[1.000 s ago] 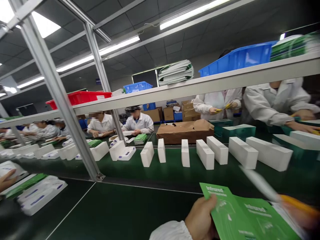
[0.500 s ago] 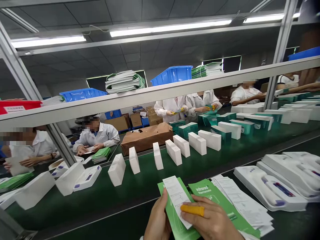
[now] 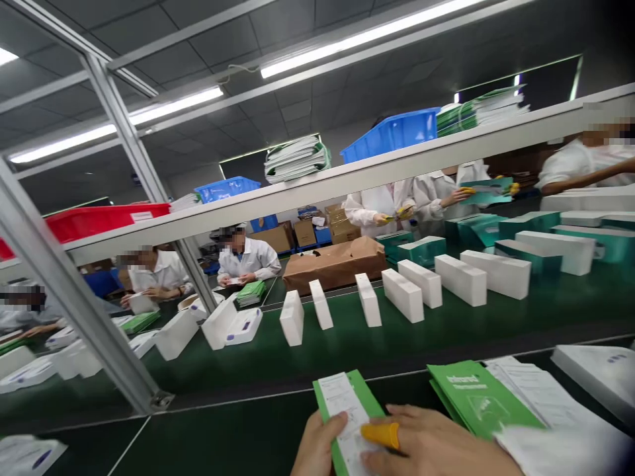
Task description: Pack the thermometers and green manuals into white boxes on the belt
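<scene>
My left hand (image 3: 317,441) is closed round the left edge of a green booklet (image 3: 358,385), with its thumb pressed on a printed white leaflet (image 3: 337,395) lying on top. From the right, my right hand (image 3: 431,436) grips the leaflet and booklet, a yellow finger cot (image 3: 381,435) on one finger. Its thumb is hidden. The lower ends of the papers run out of view. Right of my hands lies a pile of green booklets (image 3: 489,400) marked "Infrared", beside a fan of printed white leaflets (image 3: 538,387).
White boxes (image 3: 403,295) stand in a row along the green belt (image 3: 258,370). An open box with a white device (image 3: 244,326) is further left. A white tray (image 3: 595,373) lies far right. A metal post (image 3: 106,330) and a shelf (image 3: 297,188) frame the view. Co-workers sit opposite.
The view has swung left, so the belt, boxes and shelf appear further right. My left thumb has moved from the leaflet's edge onto its face. Both hands still hold the papers.
</scene>
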A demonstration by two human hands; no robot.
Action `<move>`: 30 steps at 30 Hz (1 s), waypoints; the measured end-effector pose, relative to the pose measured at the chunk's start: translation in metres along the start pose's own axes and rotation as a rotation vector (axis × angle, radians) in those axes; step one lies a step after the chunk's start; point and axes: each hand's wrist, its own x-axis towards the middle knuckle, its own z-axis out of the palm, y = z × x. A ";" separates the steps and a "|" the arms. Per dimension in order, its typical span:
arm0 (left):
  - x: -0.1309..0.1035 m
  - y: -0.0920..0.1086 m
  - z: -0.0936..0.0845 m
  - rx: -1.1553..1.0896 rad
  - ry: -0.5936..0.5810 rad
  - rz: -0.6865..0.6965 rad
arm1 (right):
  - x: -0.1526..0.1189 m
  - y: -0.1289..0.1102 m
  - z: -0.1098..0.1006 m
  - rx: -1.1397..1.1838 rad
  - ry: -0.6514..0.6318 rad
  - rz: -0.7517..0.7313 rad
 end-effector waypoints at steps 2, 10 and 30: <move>-0.007 0.009 -0.036 -0.013 0.095 0.036 | 0.038 0.002 -0.009 0.058 -0.083 -0.024; -0.021 0.045 -0.143 -0.164 0.524 -0.052 | 0.249 0.040 0.087 0.188 -0.247 0.336; -0.008 0.038 -0.174 -0.311 0.548 0.013 | 0.375 0.106 0.282 0.003 -0.023 0.964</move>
